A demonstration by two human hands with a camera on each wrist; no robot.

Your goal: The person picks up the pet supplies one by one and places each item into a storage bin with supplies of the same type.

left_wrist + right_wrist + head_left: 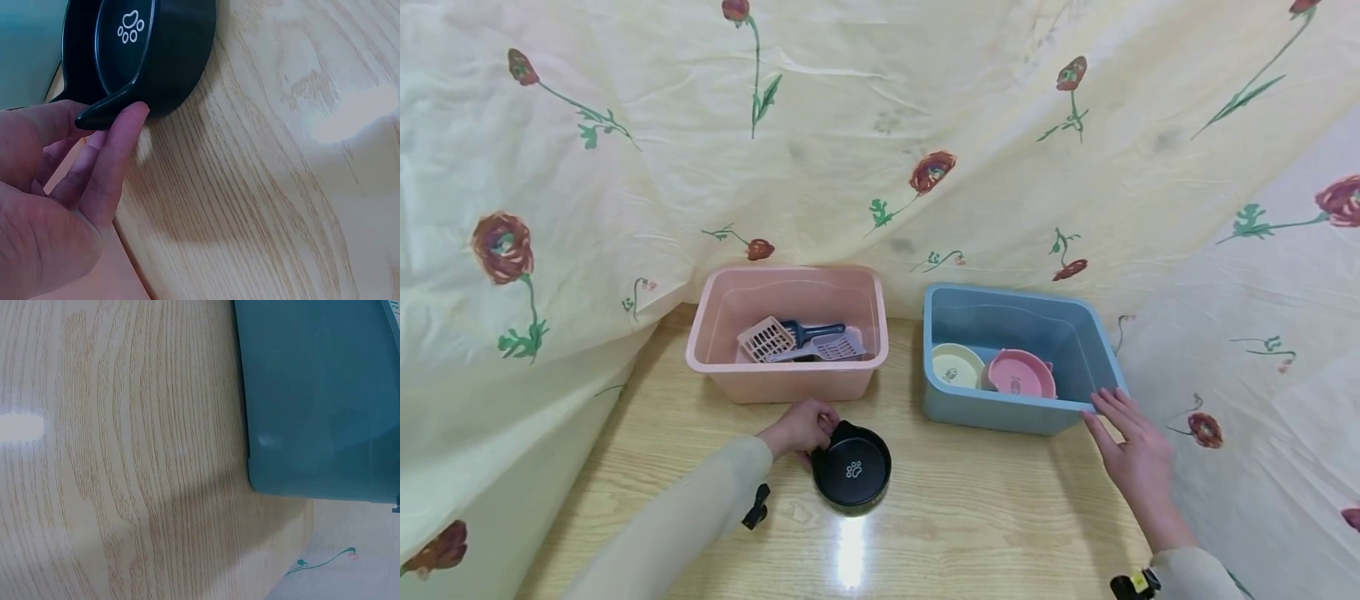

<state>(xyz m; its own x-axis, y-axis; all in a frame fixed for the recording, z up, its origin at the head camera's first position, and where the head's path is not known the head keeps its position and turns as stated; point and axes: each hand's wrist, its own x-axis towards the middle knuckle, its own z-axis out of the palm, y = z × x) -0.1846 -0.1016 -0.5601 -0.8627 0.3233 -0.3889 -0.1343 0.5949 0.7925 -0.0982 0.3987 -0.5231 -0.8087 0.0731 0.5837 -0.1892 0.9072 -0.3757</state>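
Observation:
A round black pet bowl (852, 471) with pointed ears and a white paw print inside is at the middle of the table. My left hand (808, 429) pinches its rim by one ear, and in the left wrist view the thumb and fingers meet on either side of that black bowl (181, 56). My right hand (1138, 454) rests on the front right corner of the blue bin (992, 414), fingers extended over the rim. Inside that bin lie a pale yellow-green bowl (957, 365) and a pink eared bowl (1021, 375). The right wrist view shows the blue bin's outer wall (319, 400); the hand is out of sight there.
A pink bin (790, 385) stands at the back left, holding several litter scoops: a beige one (766, 340), a dark blue one (815, 332) and a lavender one (838, 347). Floral cloth (820, 167) hangs behind and at both sides of the wooden table (955, 517).

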